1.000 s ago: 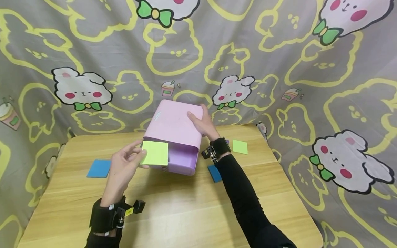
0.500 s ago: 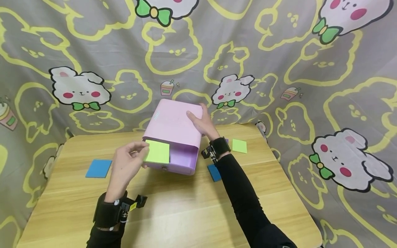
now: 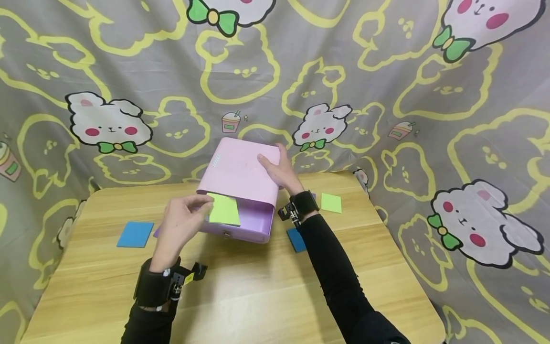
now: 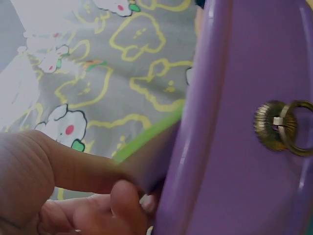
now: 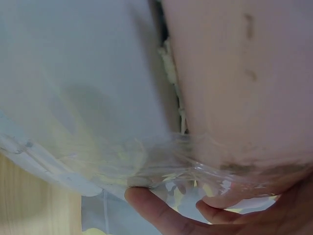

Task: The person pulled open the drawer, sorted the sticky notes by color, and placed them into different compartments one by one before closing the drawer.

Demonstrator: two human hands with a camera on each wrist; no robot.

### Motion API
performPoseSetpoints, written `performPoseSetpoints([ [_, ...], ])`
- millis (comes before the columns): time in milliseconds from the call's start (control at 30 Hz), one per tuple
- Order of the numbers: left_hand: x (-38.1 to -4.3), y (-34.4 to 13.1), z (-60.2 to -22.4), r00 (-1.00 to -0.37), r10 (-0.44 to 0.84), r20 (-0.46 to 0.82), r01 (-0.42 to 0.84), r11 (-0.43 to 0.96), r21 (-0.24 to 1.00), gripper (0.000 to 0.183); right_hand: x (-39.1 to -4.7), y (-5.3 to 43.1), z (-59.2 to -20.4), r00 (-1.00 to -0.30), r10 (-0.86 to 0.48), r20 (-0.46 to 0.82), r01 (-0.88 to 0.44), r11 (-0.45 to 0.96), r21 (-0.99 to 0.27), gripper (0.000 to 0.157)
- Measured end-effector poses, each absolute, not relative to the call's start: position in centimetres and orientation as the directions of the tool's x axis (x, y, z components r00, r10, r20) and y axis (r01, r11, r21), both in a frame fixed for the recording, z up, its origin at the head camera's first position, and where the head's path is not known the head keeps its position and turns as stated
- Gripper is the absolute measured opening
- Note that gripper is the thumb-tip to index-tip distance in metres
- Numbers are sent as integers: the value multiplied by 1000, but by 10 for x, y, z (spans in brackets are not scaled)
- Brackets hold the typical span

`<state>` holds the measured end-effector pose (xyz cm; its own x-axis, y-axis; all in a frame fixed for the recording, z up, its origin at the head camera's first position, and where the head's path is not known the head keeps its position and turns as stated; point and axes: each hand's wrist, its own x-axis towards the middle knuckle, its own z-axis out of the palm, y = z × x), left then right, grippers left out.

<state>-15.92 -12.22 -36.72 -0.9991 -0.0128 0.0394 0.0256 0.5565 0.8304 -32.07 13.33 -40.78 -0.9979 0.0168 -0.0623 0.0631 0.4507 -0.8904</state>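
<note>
A pink case (image 3: 240, 165) with a purple drawer (image 3: 255, 217) in its front stands tilted at the table's far side. The drawer is part-way out; its front bears a brass ring pull (image 4: 281, 125). My left hand (image 3: 182, 222) pinches a yellow-green sticky note pad (image 3: 225, 210) by its left edge, over the drawer's opening. In the left wrist view, the pad's far end passes behind the drawer's purple rim (image 4: 195, 122). My right hand (image 3: 281, 168) holds the case's right side, thumb on top; the right wrist view shows fingers (image 5: 156, 210) against its surface.
On the wooden table (image 3: 240, 296), a blue square pad (image 3: 135, 234) lies left and another blue pad (image 3: 296, 240) lies beside the right wrist. A yellow-green pad (image 3: 331, 203) is at the right. Purple corners peek out behind each arm. A patterned curtain (image 3: 172, 62) surrounds the table.
My left hand has moved right and slightly up, bringing the yellow-green pad further over the drawer and tilting it. A purple corner now shows beside the left wrist. My right hand stays on the case.
</note>
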Motion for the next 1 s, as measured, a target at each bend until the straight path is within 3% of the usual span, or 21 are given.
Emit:
performPoseSetpoints([
  [333, -168, -117, -358, -995, 35, -96, -60, 557, 828, 25, -320, 133, -404, -998, 13, -65, 64, 445, -893, 89],
  [1000, -182, -107, -359, -990, 116, -80, 19, 675, 737, 22, -319, 134, -409, -998, 19, -65, 67, 454, -888, 92],
])
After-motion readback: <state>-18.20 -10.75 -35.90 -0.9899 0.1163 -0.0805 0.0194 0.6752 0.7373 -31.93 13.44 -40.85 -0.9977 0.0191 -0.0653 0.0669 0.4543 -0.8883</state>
